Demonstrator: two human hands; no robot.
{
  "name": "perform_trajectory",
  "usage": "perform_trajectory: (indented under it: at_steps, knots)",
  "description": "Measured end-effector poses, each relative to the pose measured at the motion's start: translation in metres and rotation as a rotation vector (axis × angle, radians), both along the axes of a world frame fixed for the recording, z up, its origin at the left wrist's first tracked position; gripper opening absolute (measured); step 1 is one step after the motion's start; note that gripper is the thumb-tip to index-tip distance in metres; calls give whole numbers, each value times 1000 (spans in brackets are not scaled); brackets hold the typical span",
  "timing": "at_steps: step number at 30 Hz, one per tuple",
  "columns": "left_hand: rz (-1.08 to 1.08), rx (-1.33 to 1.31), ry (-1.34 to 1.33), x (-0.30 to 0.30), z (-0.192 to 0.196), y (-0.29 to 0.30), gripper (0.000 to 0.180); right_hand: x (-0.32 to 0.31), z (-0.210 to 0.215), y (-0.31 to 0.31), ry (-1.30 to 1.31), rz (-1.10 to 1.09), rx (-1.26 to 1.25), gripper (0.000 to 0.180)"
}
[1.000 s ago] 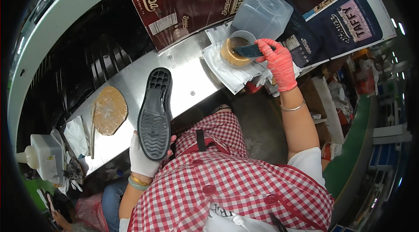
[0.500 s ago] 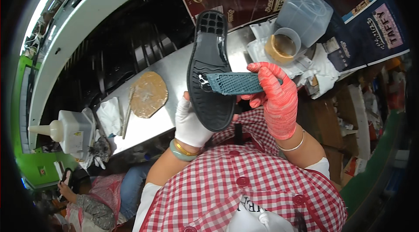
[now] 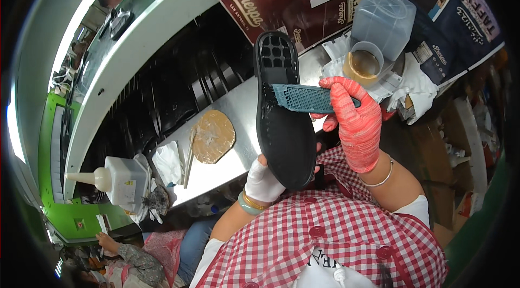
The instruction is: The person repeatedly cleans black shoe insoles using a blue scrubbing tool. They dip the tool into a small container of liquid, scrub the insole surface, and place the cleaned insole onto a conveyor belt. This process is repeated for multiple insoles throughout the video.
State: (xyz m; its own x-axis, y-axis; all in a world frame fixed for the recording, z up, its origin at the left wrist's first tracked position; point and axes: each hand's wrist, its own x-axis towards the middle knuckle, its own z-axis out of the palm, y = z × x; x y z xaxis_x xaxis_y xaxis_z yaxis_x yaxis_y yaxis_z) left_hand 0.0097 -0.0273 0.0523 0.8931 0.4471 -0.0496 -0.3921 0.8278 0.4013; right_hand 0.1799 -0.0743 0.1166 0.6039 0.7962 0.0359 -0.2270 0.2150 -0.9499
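Note:
A black shoe sole [image 3: 287,147] is held upright in front of me, its grid-patterned heel end away from me. My left hand [image 3: 264,182], in a white fingertip-less glove, grips its near end from beneath; most fingers are hidden behind it. My right hand [image 3: 356,128], in a red knit glove, pinches a flat teal strip [image 3: 306,98] with a textured face. The strip lies across the sole's narrow middle, its far tip by the left rim. Whether the tip presses on the surface I cannot tell.
Left on the metal bench [image 3: 208,177] are a spouted white bottle [image 3: 127,180], white paper [image 3: 168,163], a thin stick [image 3: 189,161] and a round brown taped disc [image 3: 214,136]. A cup of liquid [image 3: 363,66] and clear container [image 3: 384,20] stand right. Another person [image 3: 146,261] sits lower left.
The strip's tip has gone from the sole's wider near part up to its narrow middle. Whitish wet stuff seen at the tip before no longer shows. My view has shifted.

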Motion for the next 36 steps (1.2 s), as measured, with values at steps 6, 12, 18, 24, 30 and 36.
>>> perform_trajectory:
  at_steps: [6, 12, 18, 24, 30, 36]
  knots:
    - [-53, 88, 128, -3, 7, -4, 104, 16, 8, 2, 7, 18, 70, 23]
    - [-84, 122, 143, -5, 2, -4, 104, 25, 17, 10, -30, -46, 95, 22]
    - [-79, 77, 127, -7, 0, -9, 103, 29, 20, 5, -64, 44, 43, 22]
    - [44, 110, 140, -3, 0, -7, 100, 10, 6, -16, 5, 172, -112, 23]
    - [98, 152, 143, -5, -12, -3, 95, -2, 7, -26, 6, 244, -215, 25]
    - [197, 122, 152, -9, -20, 2, 82, -13, 6, -40, -124, 388, -276, 23]
